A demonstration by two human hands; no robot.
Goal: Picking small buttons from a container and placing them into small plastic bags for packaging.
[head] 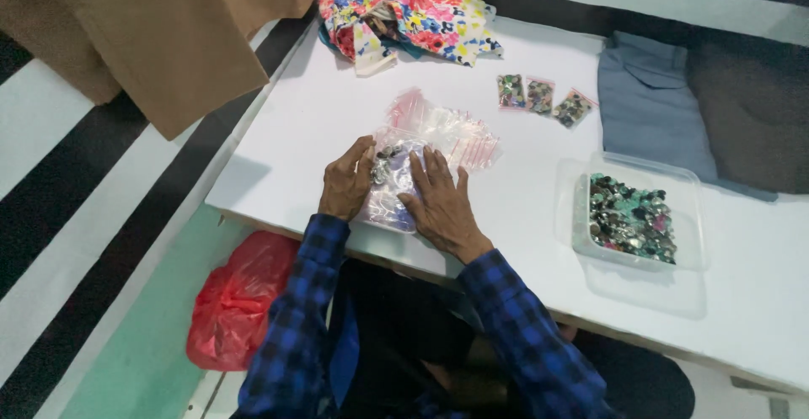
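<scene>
My left hand (347, 181) rests on the left edge of a small clear zip bag (390, 185) lying on the white table (320, 107), with fingertips at a little cluster of dark and silvery buttons inside it. My right hand (440, 200) lies flat on the bag's right side, fingers spread, pressing it down. A pile of empty clear zip bags (447, 128) with red strips sits just beyond both hands. Both sleeves are blue and black checked.
A clear plastic tub of mixed buttons (632, 217) stands to the right. Three small filled bags (539, 97) lie further back. Floral cloth (404, 15), folded grey-blue cloth (649, 99) and dark cloth (750, 107) lie at the back. A red plastic bag (240, 301) sits on the floor.
</scene>
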